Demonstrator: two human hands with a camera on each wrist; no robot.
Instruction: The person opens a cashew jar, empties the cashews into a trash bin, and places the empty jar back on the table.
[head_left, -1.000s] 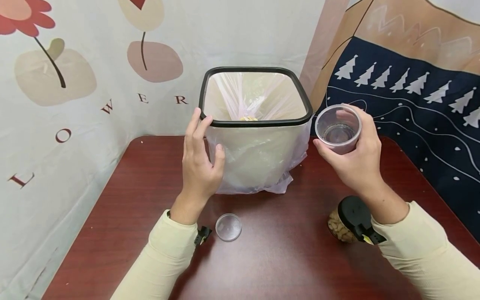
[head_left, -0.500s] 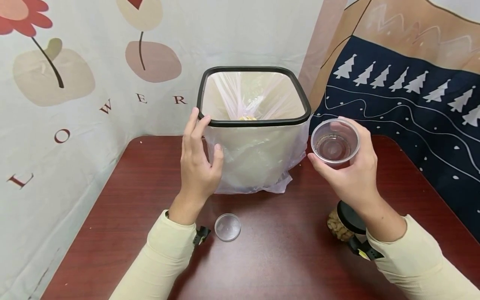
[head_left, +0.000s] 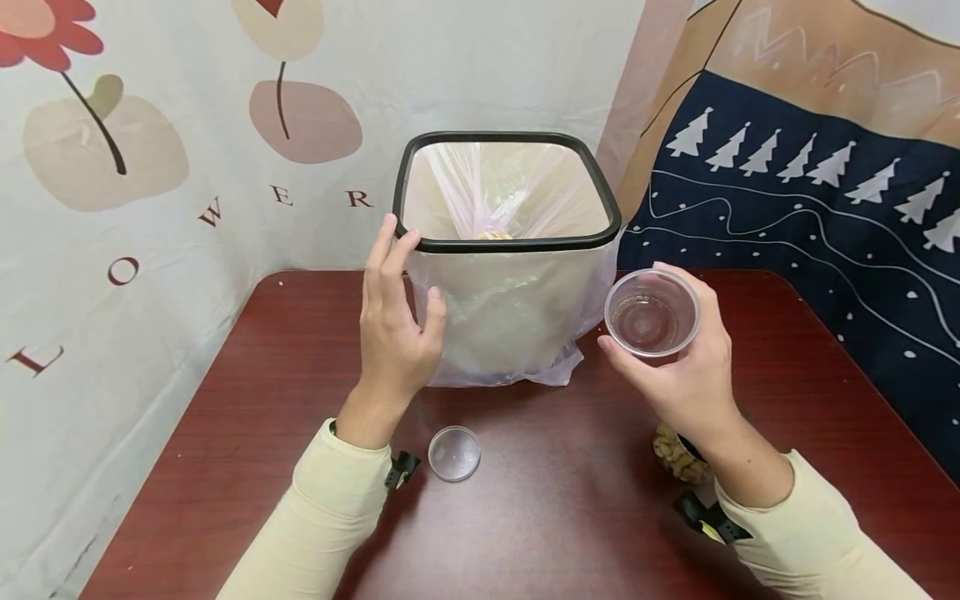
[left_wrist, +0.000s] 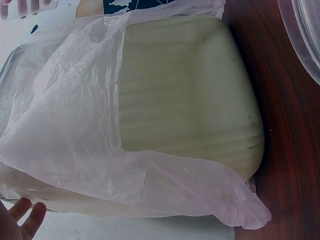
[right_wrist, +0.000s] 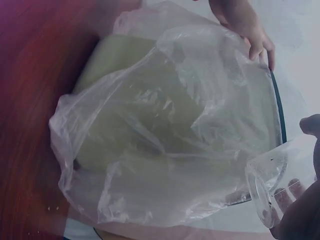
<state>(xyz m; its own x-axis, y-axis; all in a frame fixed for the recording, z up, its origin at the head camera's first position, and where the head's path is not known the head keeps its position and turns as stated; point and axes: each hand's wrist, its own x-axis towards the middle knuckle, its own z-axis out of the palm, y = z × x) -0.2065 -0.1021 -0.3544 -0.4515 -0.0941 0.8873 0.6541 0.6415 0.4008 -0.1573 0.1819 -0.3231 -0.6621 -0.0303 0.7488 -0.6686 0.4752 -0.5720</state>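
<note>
In the head view a trash can (head_left: 510,308) with a black rim stands on the table, lined with a thin pinkish plastic bag (head_left: 558,367). My left hand (head_left: 397,325) touches the near left corner of that rim with its fingertips, fingers extended. My right hand (head_left: 686,358) holds a clear plastic cup (head_left: 651,315) by its side, to the right of the can, its mouth tilted toward me. The right wrist view shows the cup (right_wrist: 270,180) with fingers behind its clear wall. Some yellowish stuff (head_left: 495,236) shows inside the can, mostly hidden by the rim.
A clear round lid (head_left: 454,454) lies on the dark red table (head_left: 547,517) near my left wrist. Under my right forearm stands a jar of nuts (head_left: 675,454), its dark lid mostly covered. Printed cloth walls (head_left: 480,67) rise behind the table and on the right.
My right hand has come down and slightly left with the cup, from beside the can's rim to lower beside its body. The left hand stays at the rim.
</note>
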